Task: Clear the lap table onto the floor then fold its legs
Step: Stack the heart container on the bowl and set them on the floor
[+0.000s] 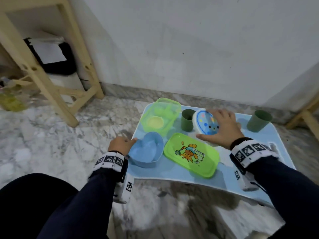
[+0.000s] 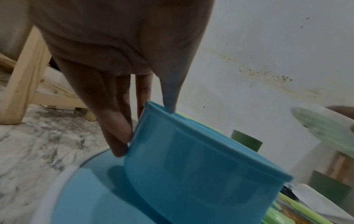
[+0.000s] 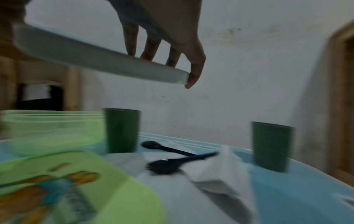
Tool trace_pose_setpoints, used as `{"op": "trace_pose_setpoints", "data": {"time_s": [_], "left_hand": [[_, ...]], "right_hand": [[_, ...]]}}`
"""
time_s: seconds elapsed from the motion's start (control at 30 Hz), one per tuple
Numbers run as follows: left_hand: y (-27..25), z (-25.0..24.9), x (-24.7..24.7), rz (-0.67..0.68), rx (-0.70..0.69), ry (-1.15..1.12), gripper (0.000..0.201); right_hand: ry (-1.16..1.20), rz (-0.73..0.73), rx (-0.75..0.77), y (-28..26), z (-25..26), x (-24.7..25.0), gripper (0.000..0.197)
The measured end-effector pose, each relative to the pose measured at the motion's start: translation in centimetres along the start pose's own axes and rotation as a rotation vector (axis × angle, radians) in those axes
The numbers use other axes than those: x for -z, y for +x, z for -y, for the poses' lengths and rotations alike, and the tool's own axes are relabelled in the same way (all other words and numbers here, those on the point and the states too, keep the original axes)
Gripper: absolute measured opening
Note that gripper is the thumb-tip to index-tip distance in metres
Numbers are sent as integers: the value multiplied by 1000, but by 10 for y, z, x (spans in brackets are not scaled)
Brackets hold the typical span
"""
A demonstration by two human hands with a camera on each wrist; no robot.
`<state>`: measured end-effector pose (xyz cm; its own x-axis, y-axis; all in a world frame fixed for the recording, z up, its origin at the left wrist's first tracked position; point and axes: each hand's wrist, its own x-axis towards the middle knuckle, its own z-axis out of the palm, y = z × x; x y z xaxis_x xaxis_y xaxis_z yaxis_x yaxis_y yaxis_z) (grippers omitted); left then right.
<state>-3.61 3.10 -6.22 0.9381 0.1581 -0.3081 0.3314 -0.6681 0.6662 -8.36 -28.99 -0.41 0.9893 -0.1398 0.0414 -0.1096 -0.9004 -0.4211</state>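
Your left hand (image 1: 120, 145) pinches the rim of the blue heart-shaped bowl (image 1: 146, 152): the thumb is inside and the fingers (image 2: 116, 133) are on the outer wall. In the left wrist view the bowl is tilted, with one side raised off the desk (image 1: 259, 178). Your right hand (image 1: 222, 130) is spread wide over the round white lid with a blue bunny picture (image 1: 205, 121), and its fingertips (image 3: 191, 80) grip the lid's edge; the lid is in the air above the desk. Below it lie two black spoons (image 3: 168, 162), crossed on a white napkin (image 3: 220, 174). The green lid with a cartoon (image 1: 191, 156) lies flat between your hands. Behind it stand the clear green box (image 1: 160, 116) and one dark green cup (image 1: 187, 119); the other green cup (image 1: 259, 120) stands at the far right corner. The light blue desk stands on the marble floor (image 1: 51, 138) near the wall.
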Motion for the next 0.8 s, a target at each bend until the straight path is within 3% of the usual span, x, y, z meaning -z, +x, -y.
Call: {"op": "trace_pose_setpoints", "data": {"time_s": [0.1,0.23,0.37,0.57,0.8], "left_hand": [[-6,2,-1,42,-6,-87,36],[-1,14,-5,41,-13,-251,22],[-2,21,-8,74,1,-459,28],[7,30,-9,47,-118,-483,23],[9,37,-12,48,-130,-646,15]], "right_hand": [[-17,133,135,-4,46,-25,94],[41,285,202,-2,81,-54,94],[-22,403,295,4,104,-75,88],[-88,418,344,7,120,-92,91],[-81,405,333,2,134,-107,92]]}}
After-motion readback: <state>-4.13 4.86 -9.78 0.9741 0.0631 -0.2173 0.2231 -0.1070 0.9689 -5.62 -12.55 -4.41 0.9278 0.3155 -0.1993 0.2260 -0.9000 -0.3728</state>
